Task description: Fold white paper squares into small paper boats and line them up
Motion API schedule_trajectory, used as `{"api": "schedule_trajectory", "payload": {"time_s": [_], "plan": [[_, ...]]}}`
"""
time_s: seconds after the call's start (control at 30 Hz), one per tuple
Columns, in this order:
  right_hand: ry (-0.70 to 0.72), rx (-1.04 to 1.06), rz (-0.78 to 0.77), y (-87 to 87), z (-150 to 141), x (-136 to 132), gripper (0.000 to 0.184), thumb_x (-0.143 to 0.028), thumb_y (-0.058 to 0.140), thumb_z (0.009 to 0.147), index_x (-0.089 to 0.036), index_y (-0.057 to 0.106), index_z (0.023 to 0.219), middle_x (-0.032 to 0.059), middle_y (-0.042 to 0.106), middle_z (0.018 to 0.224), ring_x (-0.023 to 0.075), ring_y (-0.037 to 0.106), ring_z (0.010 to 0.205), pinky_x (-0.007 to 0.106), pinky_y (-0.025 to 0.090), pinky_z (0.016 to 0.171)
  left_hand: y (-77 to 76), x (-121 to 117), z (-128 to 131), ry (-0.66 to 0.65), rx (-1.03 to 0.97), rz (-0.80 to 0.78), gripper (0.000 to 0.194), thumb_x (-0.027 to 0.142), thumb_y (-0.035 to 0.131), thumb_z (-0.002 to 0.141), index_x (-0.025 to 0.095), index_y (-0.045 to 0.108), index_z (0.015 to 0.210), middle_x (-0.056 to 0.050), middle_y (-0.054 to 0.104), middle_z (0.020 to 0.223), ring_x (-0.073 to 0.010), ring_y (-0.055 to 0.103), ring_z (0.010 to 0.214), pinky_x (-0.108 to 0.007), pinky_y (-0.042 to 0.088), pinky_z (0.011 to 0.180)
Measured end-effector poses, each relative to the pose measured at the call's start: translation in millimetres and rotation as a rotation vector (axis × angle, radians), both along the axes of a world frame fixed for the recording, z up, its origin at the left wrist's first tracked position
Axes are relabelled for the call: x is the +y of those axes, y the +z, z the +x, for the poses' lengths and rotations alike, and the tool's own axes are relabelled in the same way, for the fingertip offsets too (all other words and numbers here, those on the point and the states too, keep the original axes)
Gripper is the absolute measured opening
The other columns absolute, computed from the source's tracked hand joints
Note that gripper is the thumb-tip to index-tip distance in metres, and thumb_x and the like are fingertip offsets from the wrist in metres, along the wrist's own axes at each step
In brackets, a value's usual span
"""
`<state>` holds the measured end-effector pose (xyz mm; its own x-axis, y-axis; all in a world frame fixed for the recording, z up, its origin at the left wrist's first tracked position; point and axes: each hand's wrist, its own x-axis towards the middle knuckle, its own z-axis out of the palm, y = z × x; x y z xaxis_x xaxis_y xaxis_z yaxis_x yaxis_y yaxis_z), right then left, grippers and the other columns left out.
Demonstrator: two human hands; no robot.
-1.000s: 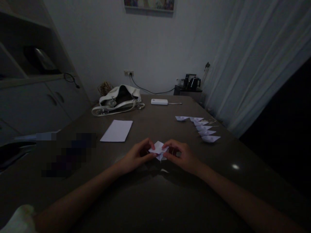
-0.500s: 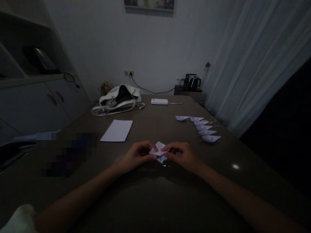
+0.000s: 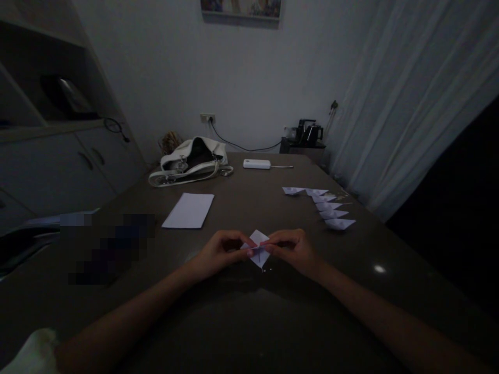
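A small white piece of folded paper (image 3: 260, 258) is held between my two hands, low over the near middle of the table. My left hand (image 3: 223, 250) pinches its left side between thumb and fingers. From the other side my right hand (image 3: 294, 248) grips it the same way, fingertips almost meeting at its centre. One corner of the paper points away from me and another toward me. Several white folded paper boats (image 3: 331, 214) stand in a row to the right. Left of my hands lies a stack of white paper sheets (image 3: 188, 211).
A white handbag (image 3: 195, 156) rests at the table's far left, and a white power bank (image 3: 257, 164) with a short cable lies near the far edge. The brown table (image 3: 241, 322) reflects light. Beyond it, a black kettle (image 3: 312, 135) stands on a small cabinet.
The near part of the folded paper now shows larger and flatter below my fingertips. Both hands keep their pinch, with only slight finger movement. The view has shifted a little.
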<state>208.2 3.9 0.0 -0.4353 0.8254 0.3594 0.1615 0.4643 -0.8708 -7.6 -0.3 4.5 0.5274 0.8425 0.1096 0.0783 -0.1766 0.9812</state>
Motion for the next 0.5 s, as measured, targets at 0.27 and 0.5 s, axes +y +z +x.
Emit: {"api": "schedule_trajectory", "payload": {"time_s": [0.27,0.5], "plan": [[-0.039,0.035,-0.067,-3.8,-2.4,-0.8,0.017,-0.034,0.068,0.074,-0.018,0.069,0.072,0.0025,0.068,0.069,0.0127,0.061,0.062,0.023,0.047,0.056,-3.5,1.7,0.0,0.036,-0.047,-0.059,0.021,0.031,0.07,0.073,0.012,0.067,0.083,-0.002,0.066,0.072,-0.0108,0.058,0.065,-0.021,0.044,0.061],[-0.072,0.033,-0.066,-2.9,-4.3,-1.8,0.017,-0.032,0.066,0.076,-0.016,0.063,0.069,0.0007,0.063,0.065,0.0109,0.058,0.058,0.022,0.045,0.055,-1.0,1.7,1.8,0.068,-0.066,-0.105,0.023,0.035,0.068,0.075,0.012,0.067,0.073,0.0,0.064,0.064,-0.0088,0.056,0.058,-0.018,0.042,0.056]]}}
